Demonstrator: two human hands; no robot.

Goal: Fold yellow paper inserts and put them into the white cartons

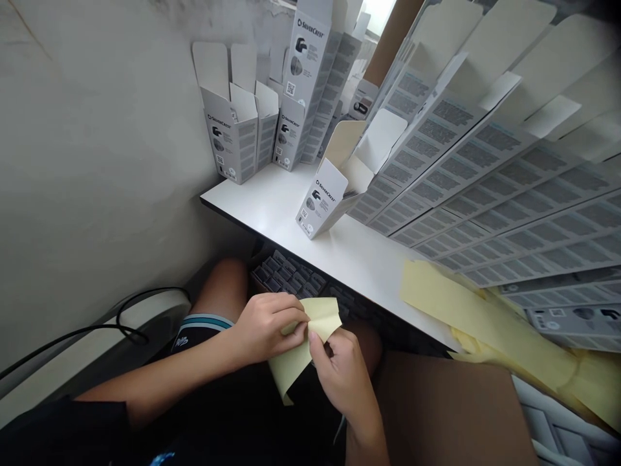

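Above my lap, both hands pinch a sheet of pale yellow paper (295,369). My left hand (272,327) grips its upper edge with thumb and fingertips. Close beside it, my right hand (339,366) is closed on the same sheet, its thumb pressed near a crease. The paper is bent, with its lower end hanging down and curling at the corner. Beyond the hands, an open-topped SilverCrest carton (323,200) stands on the white table (272,200), flaps raised. Whatever lies inside it is mostly hidden.
More open cartons (230,139) stand by the wall, and tall rows of them (436,129) fill the right. Yellow sheets (446,298) lie along the table's right part. Small grey packages (288,275) sit below the table edge. A brown cardboard surface (451,408) is at lower right.
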